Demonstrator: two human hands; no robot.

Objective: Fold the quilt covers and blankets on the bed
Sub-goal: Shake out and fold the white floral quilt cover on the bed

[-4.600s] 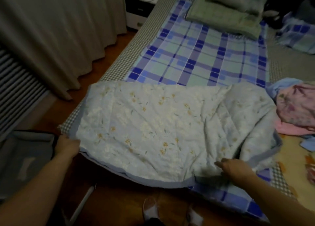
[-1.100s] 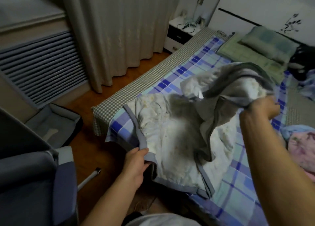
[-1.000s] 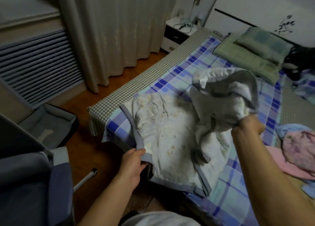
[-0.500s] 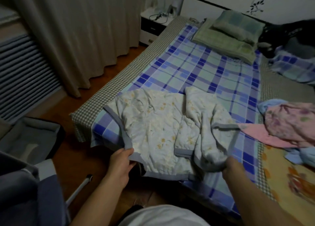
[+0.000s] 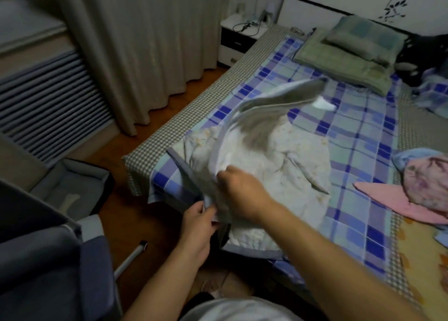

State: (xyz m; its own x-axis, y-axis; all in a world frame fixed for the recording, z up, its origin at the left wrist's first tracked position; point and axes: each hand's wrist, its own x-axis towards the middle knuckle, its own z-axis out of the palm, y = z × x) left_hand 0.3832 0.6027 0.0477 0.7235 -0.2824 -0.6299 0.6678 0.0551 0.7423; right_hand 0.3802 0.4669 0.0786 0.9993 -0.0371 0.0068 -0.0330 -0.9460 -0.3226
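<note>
Your left hand and right hand both pinch the floral quilt's grey border at the bed's near corner; it looks light and floppy, so grip the trim.

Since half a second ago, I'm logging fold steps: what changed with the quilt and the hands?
The right hand crossed left toward the left hand, carrying the floral quilt's grey-trimmed edge, so a flap now arcs up above the bed. The left hand still grips the near corner. The pink bundle and green pillow lie as before.
</note>
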